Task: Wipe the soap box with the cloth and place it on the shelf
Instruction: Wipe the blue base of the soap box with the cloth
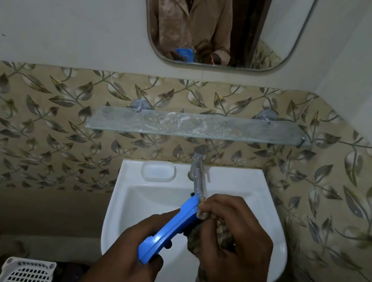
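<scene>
My left hand (134,252) grips a blue plastic soap box (169,229) over the white sink (270,231), tilted so I see it edge-on. My right hand (235,237) holds a brownish patterned cloth (198,236) bunched against the box's far side, fingertips pinching near its upper end. Part of the cloth hangs down below my right wrist. The glass shelf (197,128) is on the tiled wall above the tap, bare and streaked with white residue.
A chrome tap (197,167) stands at the sink's back, just beyond the box. A moulded soap recess (158,172) sits left of it. A mirror (225,19) hangs above the shelf. A white slotted basket (27,272) stands low at the left.
</scene>
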